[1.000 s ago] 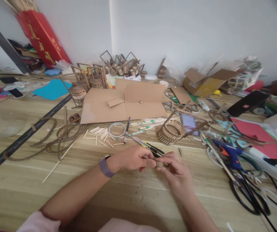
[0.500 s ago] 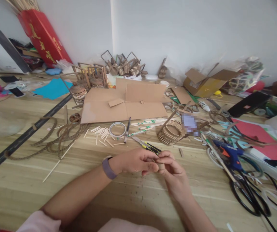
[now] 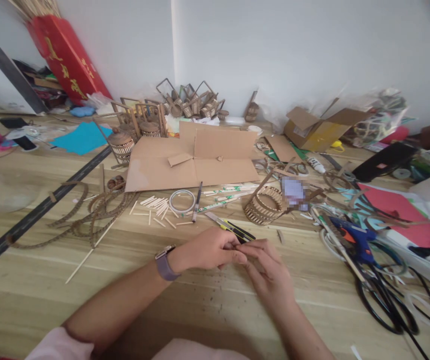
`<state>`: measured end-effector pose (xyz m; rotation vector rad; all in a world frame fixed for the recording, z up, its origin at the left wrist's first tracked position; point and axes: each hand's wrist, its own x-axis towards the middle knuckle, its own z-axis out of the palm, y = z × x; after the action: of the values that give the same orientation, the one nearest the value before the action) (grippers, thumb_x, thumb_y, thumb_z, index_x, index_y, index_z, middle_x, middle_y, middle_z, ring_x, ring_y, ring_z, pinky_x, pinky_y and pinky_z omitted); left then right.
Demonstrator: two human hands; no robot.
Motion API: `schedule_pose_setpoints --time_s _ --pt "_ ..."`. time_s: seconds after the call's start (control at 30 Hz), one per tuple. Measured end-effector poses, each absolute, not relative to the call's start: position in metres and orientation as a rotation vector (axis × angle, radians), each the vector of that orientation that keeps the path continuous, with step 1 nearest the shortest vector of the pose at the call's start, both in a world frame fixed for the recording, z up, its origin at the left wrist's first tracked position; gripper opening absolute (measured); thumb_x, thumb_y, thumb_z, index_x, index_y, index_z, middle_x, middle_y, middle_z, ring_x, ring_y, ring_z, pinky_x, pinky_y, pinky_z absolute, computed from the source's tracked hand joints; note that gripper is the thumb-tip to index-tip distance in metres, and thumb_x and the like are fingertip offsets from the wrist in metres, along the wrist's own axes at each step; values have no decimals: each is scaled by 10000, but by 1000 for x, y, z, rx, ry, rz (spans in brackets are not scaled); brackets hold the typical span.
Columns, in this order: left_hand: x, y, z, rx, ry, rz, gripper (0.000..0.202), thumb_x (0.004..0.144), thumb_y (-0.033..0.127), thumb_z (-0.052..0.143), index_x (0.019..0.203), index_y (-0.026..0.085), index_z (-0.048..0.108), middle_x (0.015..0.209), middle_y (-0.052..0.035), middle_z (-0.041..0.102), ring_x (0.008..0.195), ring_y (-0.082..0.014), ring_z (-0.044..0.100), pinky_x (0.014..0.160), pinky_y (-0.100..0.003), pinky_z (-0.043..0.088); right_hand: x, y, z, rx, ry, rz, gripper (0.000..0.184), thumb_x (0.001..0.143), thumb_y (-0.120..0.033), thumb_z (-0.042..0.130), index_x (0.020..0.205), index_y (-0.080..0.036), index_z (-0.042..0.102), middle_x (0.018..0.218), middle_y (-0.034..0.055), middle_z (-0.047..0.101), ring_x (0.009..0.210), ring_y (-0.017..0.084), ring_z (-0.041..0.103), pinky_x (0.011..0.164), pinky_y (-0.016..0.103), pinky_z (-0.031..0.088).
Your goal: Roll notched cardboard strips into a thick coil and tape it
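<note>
My left hand [image 3: 210, 249], with a watch on its wrist, is closed, thumb pressed toward the curled fingers. My right hand [image 3: 269, 272] meets it fingertip to fingertip, its fingers pinched together. Whatever lies between them is almost wholly hidden; only a dark sliver shows at the fingertips. Just beyond the hands lies a utility knife [image 3: 242, 231], black and yellow. Farther off stands a small slatted basket [image 3: 263, 206] with brown bands. Dark crumbs are scattered on the wooden table [image 3: 185, 305] below my hands.
Short wooden sticks [image 3: 155, 204], a ring of tape [image 3: 182, 201] and a pen [image 3: 197, 202] lie ahead. Flattened cardboard [image 3: 162, 170] sits behind them. Brown strips [image 3: 87, 220] curl at left. A blue glue gun [image 3: 357, 240] and black-handled scissors [image 3: 382, 305] are at right.
A small tan piece that showed between my fingertips is now covered by them. My right fingers have shifted slightly left and drawn closer against the left hand.
</note>
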<state>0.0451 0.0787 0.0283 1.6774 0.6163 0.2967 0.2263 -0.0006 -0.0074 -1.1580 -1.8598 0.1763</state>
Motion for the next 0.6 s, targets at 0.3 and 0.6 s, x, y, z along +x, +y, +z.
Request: schedule_pose_setpoints --time_s 0.3,0.6 --pt "42 85 33 1581 446 190 610 754 739 629 909 150 634 561 65 520 475 -86 446 465 -195 321 227 -3 0 -1082 -1700 376 90 870 -262 708 947 -279 751 796 33 688 730 179 663 623 281 554" --pt "42 87 26 1565 344 155 607 766 747 608 890 154 634 541 70 501 471 -82 414 475 -199 321 223 -1 0 -1034 -1585 532 118 837 -394 740 895 -297 773 749 45 680 707 197 653 617 315 561"
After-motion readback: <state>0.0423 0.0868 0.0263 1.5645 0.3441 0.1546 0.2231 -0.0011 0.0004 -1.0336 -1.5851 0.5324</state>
